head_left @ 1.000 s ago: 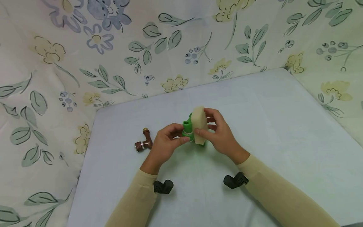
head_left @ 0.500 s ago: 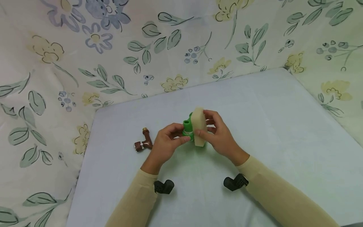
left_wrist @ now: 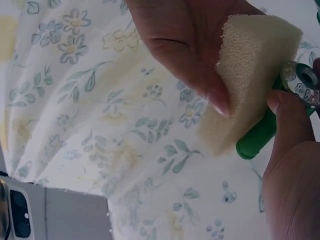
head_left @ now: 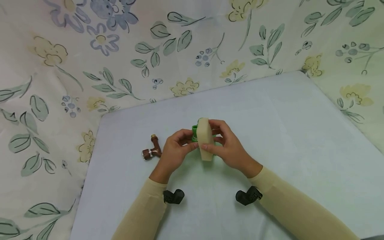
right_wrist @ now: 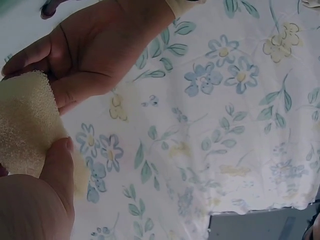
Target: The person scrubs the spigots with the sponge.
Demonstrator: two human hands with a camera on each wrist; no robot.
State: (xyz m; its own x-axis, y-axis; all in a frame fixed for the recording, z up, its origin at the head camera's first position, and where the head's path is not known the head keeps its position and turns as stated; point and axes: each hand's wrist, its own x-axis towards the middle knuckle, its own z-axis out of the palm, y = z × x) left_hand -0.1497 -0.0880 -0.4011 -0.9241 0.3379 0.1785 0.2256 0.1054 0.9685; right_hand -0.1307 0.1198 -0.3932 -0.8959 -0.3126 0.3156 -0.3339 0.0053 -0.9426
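Observation:
My left hand (head_left: 176,150) grips a green plastic tap (head_left: 194,132), its thumb lying along the near side. In the left wrist view the green tap (left_wrist: 259,136) shows a smooth tube and a shiny silvery ring by the thumb. A thick cream sponge (head_left: 205,138) is pinched on edge between the thumb and fingers of my right hand (head_left: 232,148). The sponge lies against the tap's right side and covers much of it in the head view. Coarse pores show on the sponge (right_wrist: 25,120) in the right wrist view, where the tap is hidden.
A brown tap (head_left: 155,150) with a brass-coloured threaded end lies on the white table (head_left: 285,133), just left of my left hand and partly behind it. Floral cloth (head_left: 192,50) hangs behind the table and at both sides. Black wrist cameras (head_left: 174,196) sit on both sleeves.
My right hand has moved the sponge left and toward me across the green tap, covering more of it. The left hand has stayed nearly still, and the brown tap has not moved.

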